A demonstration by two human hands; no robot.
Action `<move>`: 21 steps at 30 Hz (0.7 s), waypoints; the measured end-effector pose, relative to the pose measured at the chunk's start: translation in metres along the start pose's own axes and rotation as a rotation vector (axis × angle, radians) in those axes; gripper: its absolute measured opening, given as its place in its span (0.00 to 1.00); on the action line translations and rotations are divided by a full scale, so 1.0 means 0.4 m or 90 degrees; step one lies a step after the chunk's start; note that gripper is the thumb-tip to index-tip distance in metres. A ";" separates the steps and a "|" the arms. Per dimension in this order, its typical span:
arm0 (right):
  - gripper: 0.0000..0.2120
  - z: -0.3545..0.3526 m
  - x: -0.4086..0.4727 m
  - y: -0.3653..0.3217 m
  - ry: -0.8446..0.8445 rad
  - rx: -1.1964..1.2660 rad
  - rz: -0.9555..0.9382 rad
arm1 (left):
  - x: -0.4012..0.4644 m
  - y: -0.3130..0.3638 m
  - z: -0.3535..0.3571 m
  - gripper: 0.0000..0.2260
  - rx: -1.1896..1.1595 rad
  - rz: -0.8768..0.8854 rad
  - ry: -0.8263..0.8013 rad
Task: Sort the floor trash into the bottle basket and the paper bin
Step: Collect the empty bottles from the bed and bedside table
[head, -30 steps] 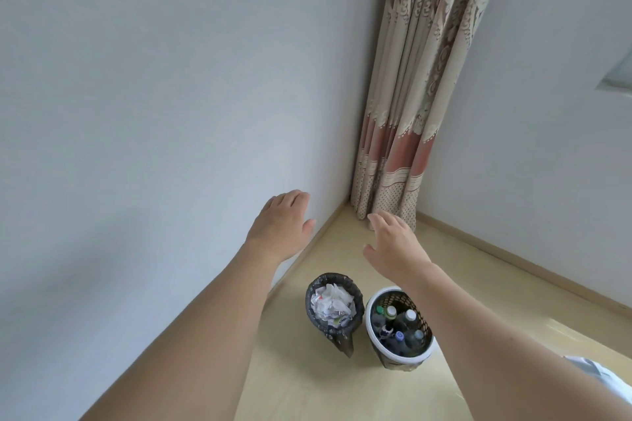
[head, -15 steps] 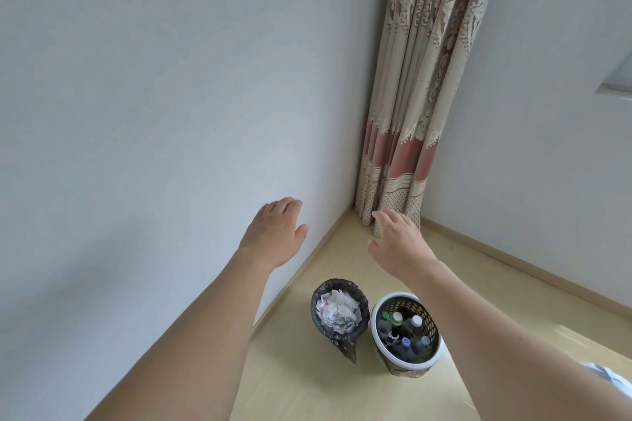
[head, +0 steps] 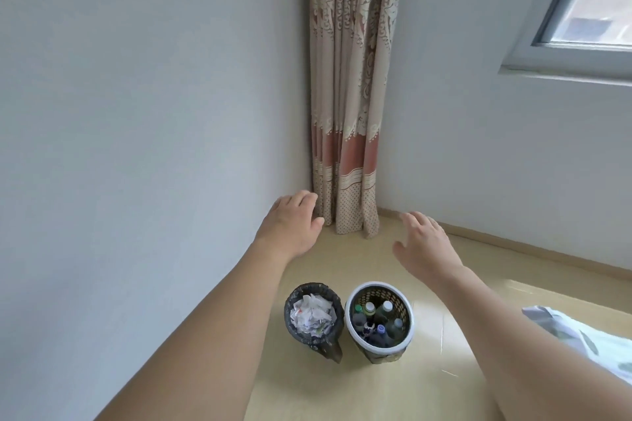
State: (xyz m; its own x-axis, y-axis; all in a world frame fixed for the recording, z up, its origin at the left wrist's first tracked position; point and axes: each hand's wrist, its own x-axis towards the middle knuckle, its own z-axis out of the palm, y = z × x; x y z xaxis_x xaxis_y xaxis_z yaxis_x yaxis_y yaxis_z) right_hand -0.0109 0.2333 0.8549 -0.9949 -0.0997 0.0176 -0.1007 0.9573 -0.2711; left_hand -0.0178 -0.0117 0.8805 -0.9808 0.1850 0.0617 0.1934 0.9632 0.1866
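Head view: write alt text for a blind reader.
Two bare hands, left and right, reach out open above a black-lined bin of crumpled paper beside a white-rimmed woven basket of plastic bottles, on a pale floor near a patterned curtain.

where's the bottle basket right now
In the head view the bottle basket stands on the floor at lower centre, just right of the black-lined paper bin, below the curtain.

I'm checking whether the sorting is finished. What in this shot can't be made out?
- Floor toward the viewer, head view: cut off by the bottom edge and covered by both forearms, so leftover trash cannot be ruled out.
- Bottle basket: caps show; the lower bottles are hidden by its wall.
- Paper bin: only the top crumpled paper shows.
- Patterned cloth: cut off at the right edge.
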 end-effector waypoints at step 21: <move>0.28 -0.236 -1.459 0.277 0.287 -0.005 0.929 | -0.580 1.202 0.085 0.24 -0.097 0.970 -0.105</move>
State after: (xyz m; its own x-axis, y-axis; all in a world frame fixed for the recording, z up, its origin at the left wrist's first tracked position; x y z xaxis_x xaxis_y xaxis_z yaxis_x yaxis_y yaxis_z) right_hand 0.5577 0.4234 0.9054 -0.1417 0.9895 0.0302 0.9410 0.1441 -0.3063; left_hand 0.3020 0.4149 0.9226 0.1544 0.9720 0.1769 0.9727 -0.1809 0.1454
